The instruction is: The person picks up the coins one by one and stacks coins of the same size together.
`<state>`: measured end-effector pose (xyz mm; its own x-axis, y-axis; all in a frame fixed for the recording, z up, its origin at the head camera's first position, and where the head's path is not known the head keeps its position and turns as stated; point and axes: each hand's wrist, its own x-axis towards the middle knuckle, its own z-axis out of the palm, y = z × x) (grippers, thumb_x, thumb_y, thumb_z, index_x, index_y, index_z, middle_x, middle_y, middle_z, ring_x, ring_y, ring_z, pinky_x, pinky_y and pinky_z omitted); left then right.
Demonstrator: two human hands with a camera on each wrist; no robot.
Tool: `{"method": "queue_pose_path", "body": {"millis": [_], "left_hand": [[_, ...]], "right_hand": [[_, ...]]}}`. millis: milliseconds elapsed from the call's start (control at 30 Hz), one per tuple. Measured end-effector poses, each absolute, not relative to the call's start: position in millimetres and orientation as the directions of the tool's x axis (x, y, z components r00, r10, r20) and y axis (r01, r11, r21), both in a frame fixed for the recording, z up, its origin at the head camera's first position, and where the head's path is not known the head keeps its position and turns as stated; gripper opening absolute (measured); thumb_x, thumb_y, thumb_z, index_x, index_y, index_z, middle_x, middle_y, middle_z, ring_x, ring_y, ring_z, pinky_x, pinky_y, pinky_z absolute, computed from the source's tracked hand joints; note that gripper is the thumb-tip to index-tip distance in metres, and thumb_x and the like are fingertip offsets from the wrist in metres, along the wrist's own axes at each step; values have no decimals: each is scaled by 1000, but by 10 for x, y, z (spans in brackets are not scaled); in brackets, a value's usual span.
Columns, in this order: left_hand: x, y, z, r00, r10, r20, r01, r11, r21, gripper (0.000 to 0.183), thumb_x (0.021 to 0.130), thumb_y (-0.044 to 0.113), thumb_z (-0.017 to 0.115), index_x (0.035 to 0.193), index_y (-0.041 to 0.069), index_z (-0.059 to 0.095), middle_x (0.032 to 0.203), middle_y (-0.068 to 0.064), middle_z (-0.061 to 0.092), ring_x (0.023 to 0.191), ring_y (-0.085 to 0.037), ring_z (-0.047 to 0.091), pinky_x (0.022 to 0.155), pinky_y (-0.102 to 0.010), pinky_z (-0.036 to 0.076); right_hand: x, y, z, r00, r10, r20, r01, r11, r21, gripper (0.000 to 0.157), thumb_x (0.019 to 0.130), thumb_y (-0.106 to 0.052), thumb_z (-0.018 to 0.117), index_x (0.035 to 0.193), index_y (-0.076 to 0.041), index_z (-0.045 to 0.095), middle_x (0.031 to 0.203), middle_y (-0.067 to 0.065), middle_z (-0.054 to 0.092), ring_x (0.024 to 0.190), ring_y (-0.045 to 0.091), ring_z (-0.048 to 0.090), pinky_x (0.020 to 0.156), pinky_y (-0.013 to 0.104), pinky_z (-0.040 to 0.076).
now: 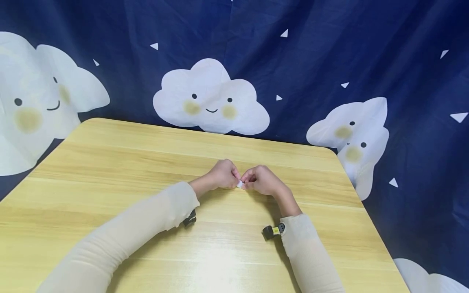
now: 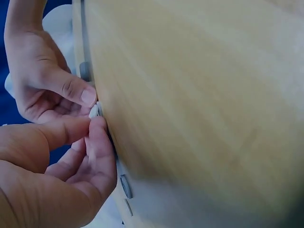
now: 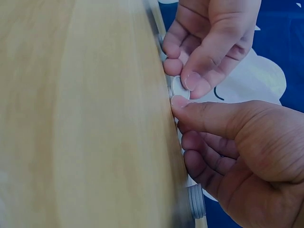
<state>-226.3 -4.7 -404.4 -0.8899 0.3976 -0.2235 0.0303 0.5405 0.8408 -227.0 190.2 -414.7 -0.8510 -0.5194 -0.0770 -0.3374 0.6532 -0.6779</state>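
Out over the table, a small white disc [image 1: 239, 184] sits between the fingertips of both hands. My left hand [image 1: 224, 174] pinches it from the left with thumb and fingers. From the right, my right hand [image 1: 263, 180] grips the opposite edge, its thumb tip close to the left thumb. In the right wrist view the white disc [image 3: 180, 88] shows a flat round face, partly covered by both thumbs. Only a small pale part of the disc [image 2: 94, 112] shows in the left wrist view, among the fingertips.
A wooden table [image 1: 146, 162] with rounded corners lies under both forearms. Behind it hangs a dark blue curtain [image 1: 293, 69] with white clouds. Grey disc-like pieces [image 3: 196, 201] appear by the right hand in the right wrist view. A black wrist camera [image 1: 269, 232] hangs beside the right sleeve.
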Motion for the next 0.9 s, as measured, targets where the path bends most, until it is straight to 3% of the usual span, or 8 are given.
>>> {"method": "queue_pose_path", "body": {"millis": [367,700,900], "left_hand": [[-2218,15,-4016,-926,309,-215,33,635,772,14,79,-10,71,85,2,77,80,-8,72,59,-12,55,50,-18,44],[-2233,-52,-4027,-930,321,-181,72,640,765,14,80,-6,72,86,4,78,85,-3,72,77,-16,61,58,-21,49],[-2246,-65,-4010,-908,372,-193,125,679,723,12,77,-4,81,86,4,76,80,-2,71,75,-16,61,62,-22,51]], "right_hand": [[-2269,1902,-4148,-845,-529,-81,-332,637,-696,9,86,-1,80,94,-5,78,85,1,75,75,10,64,73,26,54],[-2270,1899,-4130,-845,-527,-89,-334,650,-683,9,86,-2,81,94,-6,78,85,0,75,77,10,64,74,26,55],[-2276,1918,-4124,-843,-529,-93,-339,658,-672,9,87,-3,81,94,-6,78,85,-2,74,77,10,64,74,26,54]]}}
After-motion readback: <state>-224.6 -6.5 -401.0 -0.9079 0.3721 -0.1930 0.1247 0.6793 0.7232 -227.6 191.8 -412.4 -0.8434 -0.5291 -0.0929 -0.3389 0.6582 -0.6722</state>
